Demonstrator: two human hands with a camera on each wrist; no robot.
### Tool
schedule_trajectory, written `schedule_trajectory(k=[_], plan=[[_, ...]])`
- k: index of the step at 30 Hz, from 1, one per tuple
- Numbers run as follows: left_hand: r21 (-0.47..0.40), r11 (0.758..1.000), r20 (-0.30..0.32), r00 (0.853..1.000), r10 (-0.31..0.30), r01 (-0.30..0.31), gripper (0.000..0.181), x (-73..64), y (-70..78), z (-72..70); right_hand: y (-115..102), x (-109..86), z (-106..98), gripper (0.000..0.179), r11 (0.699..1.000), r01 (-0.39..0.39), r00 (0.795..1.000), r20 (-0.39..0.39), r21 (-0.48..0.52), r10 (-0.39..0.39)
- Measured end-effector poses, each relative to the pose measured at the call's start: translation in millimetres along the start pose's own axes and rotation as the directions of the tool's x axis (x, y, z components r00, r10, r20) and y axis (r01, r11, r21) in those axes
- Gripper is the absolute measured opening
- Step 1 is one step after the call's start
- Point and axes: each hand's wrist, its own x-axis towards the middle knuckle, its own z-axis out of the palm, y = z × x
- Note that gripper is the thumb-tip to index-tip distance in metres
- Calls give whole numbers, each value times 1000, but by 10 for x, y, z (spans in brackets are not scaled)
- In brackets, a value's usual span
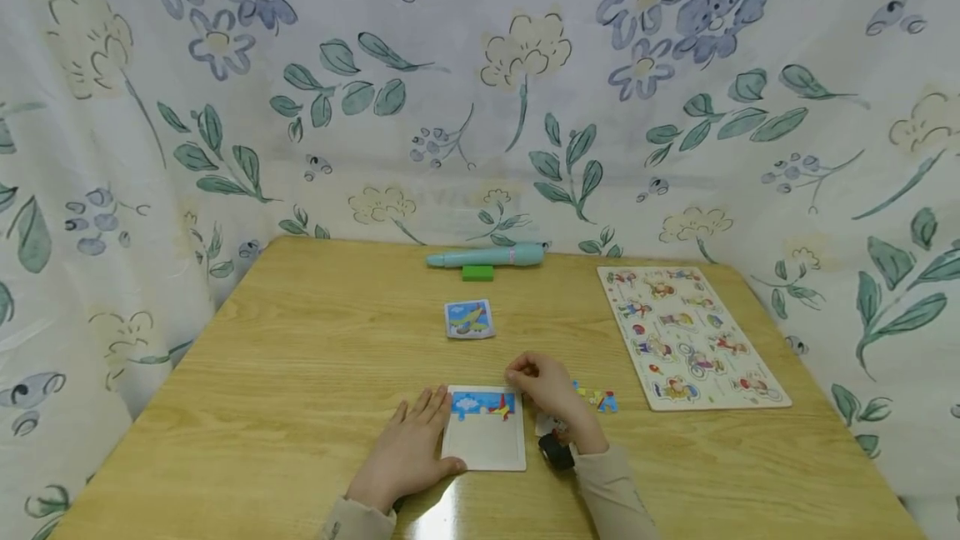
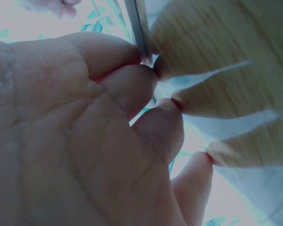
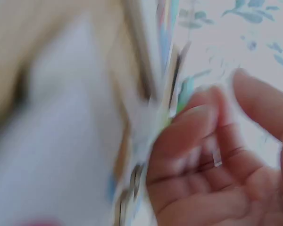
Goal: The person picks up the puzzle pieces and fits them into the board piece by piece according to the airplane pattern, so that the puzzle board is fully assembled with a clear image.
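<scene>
Left hand (image 1: 408,448) lies flat at nine o'clock of the small puzzle tray (image 1: 483,447), fingers straight along its rim and thumb by the seven o'clock corner, gripping nothing. Right hand (image 1: 555,390) hovers past the one o'clock corner with its fingers curled; the right wrist view is blurred, and whether a piece sits between those fingers cannot be told.

The tray lies flat on the table (image 1: 300,340) before the person. A strip of fitted pieces (image 1: 472,404) fills its twelve o'clock side, the lower edge uneven with knobs, while the part toward six o'clock is bare. More loose pieces (image 1: 596,398) lie at about half past two, partly behind the right wrist.

The step in hand looks like adding pieces to this strip. It would probably go best with the left palm kept steady, so that the tray does not slide toward nine o'clock under a push. Each piece is better matched first against the picture card (image 1: 468,319) at twelve o'clock, turned in the fingertips, then lowered straight down over its neighbour's knob and pressed level. Pushing sideways could lift the finished row; working downward from it seems safest.
</scene>
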Motion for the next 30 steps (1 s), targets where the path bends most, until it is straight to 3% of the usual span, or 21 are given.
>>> schedule_trajectory(k=[3,7,12,17,23,30], plan=[[-3,1000,5,1000,0,0,93,-19,-6,7,6,-14,-91,12,999,-19,998,-61,28,21],[9,1000,-1,1000,4,-4,93,-21,-16,3,13,-68,-235,12,998,-45,991,-129,-47,39],[15,1000,-7,1000,10,-10,95,-9,-15,0,58,-135,-395,22,975,-109,990,-111,-192,88],[12,1000,-11,1000,12,-11,95,-14,-2,-18,73,-155,-453,36,949,-185,981,-100,-254,164],[9,1000,-5,1000,5,-5,94,-17,-5,-5,86,-118,-384,25,946,-132,990,-84,-295,112],[11,1000,-5,1000,5,-5,95,-10,5,-17,61,-104,-347,10,972,-82,994,-88,-222,63]])
